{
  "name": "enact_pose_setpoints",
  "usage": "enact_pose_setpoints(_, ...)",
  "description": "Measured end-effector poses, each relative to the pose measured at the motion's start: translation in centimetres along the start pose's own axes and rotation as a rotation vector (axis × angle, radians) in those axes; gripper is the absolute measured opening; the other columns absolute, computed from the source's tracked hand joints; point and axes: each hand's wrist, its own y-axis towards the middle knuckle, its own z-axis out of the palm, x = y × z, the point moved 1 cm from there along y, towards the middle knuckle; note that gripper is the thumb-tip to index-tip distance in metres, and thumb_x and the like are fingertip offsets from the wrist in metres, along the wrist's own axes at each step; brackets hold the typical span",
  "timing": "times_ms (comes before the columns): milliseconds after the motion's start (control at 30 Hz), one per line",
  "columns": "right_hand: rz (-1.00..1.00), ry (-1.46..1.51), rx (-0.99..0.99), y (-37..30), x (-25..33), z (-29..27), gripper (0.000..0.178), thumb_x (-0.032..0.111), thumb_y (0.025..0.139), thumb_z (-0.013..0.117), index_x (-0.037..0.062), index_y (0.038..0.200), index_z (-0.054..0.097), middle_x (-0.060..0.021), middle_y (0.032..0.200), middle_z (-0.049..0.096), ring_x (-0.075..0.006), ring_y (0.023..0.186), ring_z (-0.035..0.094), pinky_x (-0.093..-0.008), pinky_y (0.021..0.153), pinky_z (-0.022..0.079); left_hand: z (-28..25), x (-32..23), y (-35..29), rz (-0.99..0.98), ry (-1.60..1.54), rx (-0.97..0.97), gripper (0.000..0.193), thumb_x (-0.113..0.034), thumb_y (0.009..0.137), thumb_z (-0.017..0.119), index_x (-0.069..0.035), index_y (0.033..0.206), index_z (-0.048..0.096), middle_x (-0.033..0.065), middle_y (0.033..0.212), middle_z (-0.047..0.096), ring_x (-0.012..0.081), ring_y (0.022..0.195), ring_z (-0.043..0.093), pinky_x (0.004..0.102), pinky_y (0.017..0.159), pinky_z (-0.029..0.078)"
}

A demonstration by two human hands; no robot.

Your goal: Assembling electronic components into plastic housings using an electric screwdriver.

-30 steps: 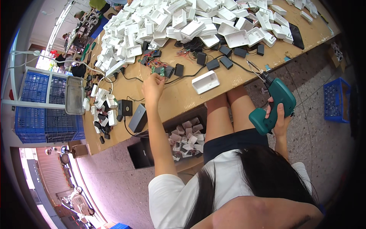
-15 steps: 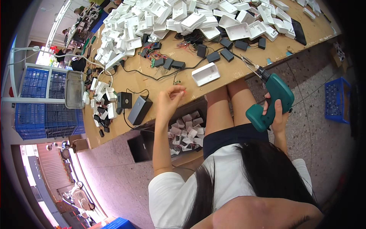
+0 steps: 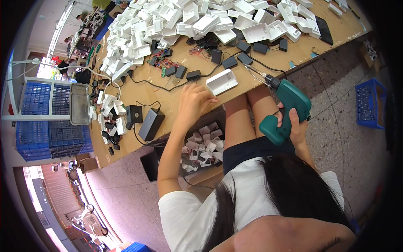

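My right hand [image 3: 297, 126] grips a green pistol-shaped power tool [image 3: 289, 105] by its handle. The tool has a black nose and thin metal rods at its tip, which point up and left over the table's front edge. Beside the rods lies an open white plastic case [image 3: 222, 82]. Just left of that case, my left hand [image 3: 194, 104] hovers low over the tabletop with its fingers drawn together, tips toward the right. Whatever those fingers pinch, if anything, is too small or hidden to make out.
Behind the hands, white plastic cases [image 3: 168, 25] are heaped on the cardboard-covered table [image 3: 168, 98]. Small black boxes [image 3: 229, 62], wires [image 3: 163, 61] and a black cable lie in front. A black power box [image 3: 151, 124] sits left. Below the table, a box holds white pieces [image 3: 204, 147].
My right hand has carried the green tool leftward, its tip nearer the white case. My left hand has turned palm down and its fingers have moved right, toward the case.
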Motion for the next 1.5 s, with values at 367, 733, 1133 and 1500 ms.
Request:
enact_pose_setpoints(367,0.044,-0.055,0.002,1.6,-0.8,-0.5,0.043,0.038,0.106,0.048,-0.0025,0.115,0.057,-0.0078,0.078,0.059,-0.0128,0.066,0.056,-0.0265,0.062,0.047,1.7,1.6,0.5,0.017,-0.234,0.103,0.009,-0.014,0.083,0.079,-0.009,0.089,0.076,0.0011,0.084,0.068,0.0183,0.086,0.058,0.0339,0.087,0.037)
enact_pose_setpoints(733,0.066,-0.055,0.037,2.3,-2.3,-0.4,0.042,0.036,0.106,0.049,-0.0031,0.118,0.058,-0.0082,0.094,0.061,-0.0137,0.068,0.057,-0.0279,0.062,0.048,4.6,0.2,1.3,-0.09,-0.226,-0.163,0.017,0.007,0.088,0.066,-0.003,0.102,0.069,0.0129,0.092,0.061,0.0284,0.079,0.068,0.0385,0.067,0.055)
enact_pose_setpoints(1133,0.08,-0.023,0.039,3.1,-4.0,-0.9,0.04,0.034,0.106,0.05,-0.0031,0.12,0.057,-0.0107,0.105,0.061,-0.0147,0.07,0.058,-0.0286,0.062,0.048,3.6,1.7,-3.9,-0.511,-0.158,-0.341,0.001,0.004,0.096,0.063,0.005,0.096,0.063,0.0148,0.1,0.061,0.0241,0.079,0.071,0.0329,0.071,0.058)
enact_pose_setpoints(1500,0.059,0.018,-0.012,2.9,-3.9,0.4,0.038,0.034,0.104,0.059,-0.0033,0.113,0.063,-0.0061,0.078,0.064,-0.0119,0.065,0.06,-0.0264,0.062,0.05,6.6,-2.2,0.0,-0.238,-0.064,-0.064,0.004,-0.007,0.088,0.073,-0.004,0.091,0.07,0.01,0.084,0.067,0.0277,0.072,0.066,0.0384,0.067,0.051)
